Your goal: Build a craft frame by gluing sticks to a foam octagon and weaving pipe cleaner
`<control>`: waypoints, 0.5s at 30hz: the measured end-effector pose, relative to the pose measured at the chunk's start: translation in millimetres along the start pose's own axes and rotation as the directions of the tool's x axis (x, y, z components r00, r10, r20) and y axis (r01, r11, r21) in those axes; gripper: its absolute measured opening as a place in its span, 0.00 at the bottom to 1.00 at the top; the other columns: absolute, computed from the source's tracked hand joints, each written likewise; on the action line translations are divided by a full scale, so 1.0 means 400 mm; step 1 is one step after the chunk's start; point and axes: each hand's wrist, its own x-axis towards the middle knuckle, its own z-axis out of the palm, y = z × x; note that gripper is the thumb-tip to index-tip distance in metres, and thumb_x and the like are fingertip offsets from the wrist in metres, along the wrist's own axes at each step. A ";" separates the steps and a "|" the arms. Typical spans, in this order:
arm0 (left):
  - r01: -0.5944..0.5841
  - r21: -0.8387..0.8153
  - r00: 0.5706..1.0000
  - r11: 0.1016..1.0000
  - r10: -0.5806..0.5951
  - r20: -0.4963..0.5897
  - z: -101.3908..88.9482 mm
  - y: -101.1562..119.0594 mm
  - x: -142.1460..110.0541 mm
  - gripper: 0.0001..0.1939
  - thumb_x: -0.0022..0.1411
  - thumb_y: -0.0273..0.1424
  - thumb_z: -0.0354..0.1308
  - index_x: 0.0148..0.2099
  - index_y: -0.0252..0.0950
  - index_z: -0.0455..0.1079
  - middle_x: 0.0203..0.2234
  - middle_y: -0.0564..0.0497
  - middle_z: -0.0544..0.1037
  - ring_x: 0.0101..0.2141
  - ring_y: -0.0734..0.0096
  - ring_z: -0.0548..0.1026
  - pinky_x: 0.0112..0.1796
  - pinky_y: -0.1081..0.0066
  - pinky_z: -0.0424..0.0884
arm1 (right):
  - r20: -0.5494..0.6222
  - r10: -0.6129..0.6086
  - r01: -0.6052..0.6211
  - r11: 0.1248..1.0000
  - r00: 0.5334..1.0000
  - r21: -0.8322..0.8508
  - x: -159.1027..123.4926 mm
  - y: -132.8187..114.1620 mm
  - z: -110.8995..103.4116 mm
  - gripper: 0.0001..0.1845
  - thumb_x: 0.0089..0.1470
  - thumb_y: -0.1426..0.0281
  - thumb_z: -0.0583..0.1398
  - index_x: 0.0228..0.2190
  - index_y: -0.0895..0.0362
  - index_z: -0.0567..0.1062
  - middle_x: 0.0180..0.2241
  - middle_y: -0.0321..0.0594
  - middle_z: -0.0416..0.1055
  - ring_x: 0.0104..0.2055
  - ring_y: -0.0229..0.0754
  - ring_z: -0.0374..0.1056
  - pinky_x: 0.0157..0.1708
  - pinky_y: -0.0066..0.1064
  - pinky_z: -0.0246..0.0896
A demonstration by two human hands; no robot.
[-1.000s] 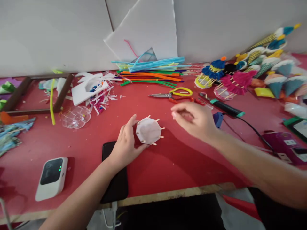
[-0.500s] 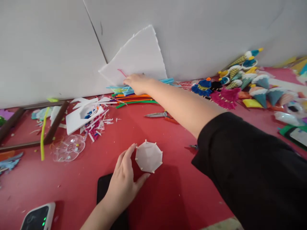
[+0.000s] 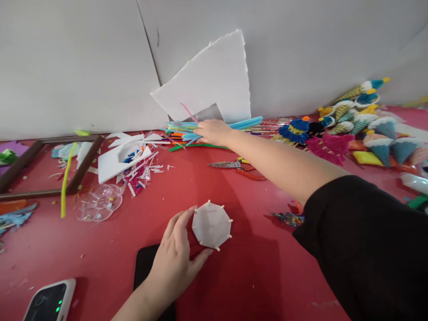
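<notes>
My left hand (image 3: 179, 249) curves around the left side of a small white octagonal piece (image 3: 212, 225) with pale stick tips poking out at its corners. The index fingertip meets its upper left corner, and the thumb lies by its lower edge. At the back, my right hand (image 3: 214, 133) reaches onto a pile of coloured pipe cleaners, its fingers curled over the blue pipe cleaners (image 3: 245, 123). A pink strand (image 3: 187, 110) sticks up beside those fingertips, which are partly hidden. Orange and green pipe cleaners (image 3: 179, 147) lie underneath.
Pliers (image 3: 227, 165) lie below my right forearm. White foam scraps (image 3: 115, 167), a clear flower-shaped tray (image 3: 100, 203) and a brown frame (image 3: 85, 165) are left. A black phone (image 3: 145, 263) lies under my left wrist. Cone-shaped crafts (image 3: 383, 142) crowd the right; a torn white sheet (image 3: 214, 76) leans behind.
The view has shifted, so most things appear farther right. The white octagonal piece has turned or tilted slightly beside my left hand. My right hand remains at the pipe cleaner pile.
</notes>
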 end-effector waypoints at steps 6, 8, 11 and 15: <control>0.003 0.001 1.000 1.000 -0.003 0.000 -0.003 0.000 0.000 0.41 0.61 0.32 0.65 0.69 0.33 0.47 0.55 0.30 0.72 0.55 0.43 0.76 0.51 0.48 0.79 | -0.174 0.121 -0.064 0.951 0.977 0.302 -0.018 -0.006 0.022 0.21 0.70 0.65 0.47 0.52 0.61 0.74 0.52 0.51 0.72 0.53 0.46 0.66 0.54 0.36 0.59; -0.002 0.008 1.000 1.000 0.002 0.003 -0.004 0.000 0.000 0.41 0.61 0.31 0.65 0.69 0.32 0.47 0.55 0.30 0.72 0.55 0.42 0.75 0.51 0.48 0.79 | -0.202 0.250 -0.168 0.920 0.947 0.355 -0.008 0.003 0.018 0.22 0.68 0.74 0.43 0.50 0.65 0.72 0.52 0.56 0.71 0.53 0.48 0.66 0.54 0.37 0.59; -0.005 0.009 1.000 1.000 0.005 0.003 -0.004 0.002 0.000 0.42 0.60 0.30 0.65 0.69 0.32 0.47 0.55 0.30 0.72 0.55 0.42 0.75 0.51 0.48 0.78 | -0.206 0.296 -0.211 0.912 0.933 0.353 0.005 0.016 -0.007 0.19 0.64 0.76 0.46 0.49 0.66 0.72 0.52 0.58 0.71 0.52 0.49 0.67 0.53 0.38 0.59; -0.009 0.004 1.000 1.000 0.009 0.000 -0.005 0.002 0.000 0.43 0.59 0.30 0.66 0.69 0.32 0.47 0.55 0.30 0.72 0.55 0.43 0.75 0.51 0.49 0.78 | -0.262 0.331 -0.258 0.926 0.907 0.276 0.009 0.036 -0.076 0.17 0.67 0.70 0.47 0.46 0.60 0.73 0.47 0.52 0.73 0.51 0.50 0.68 0.54 0.40 0.60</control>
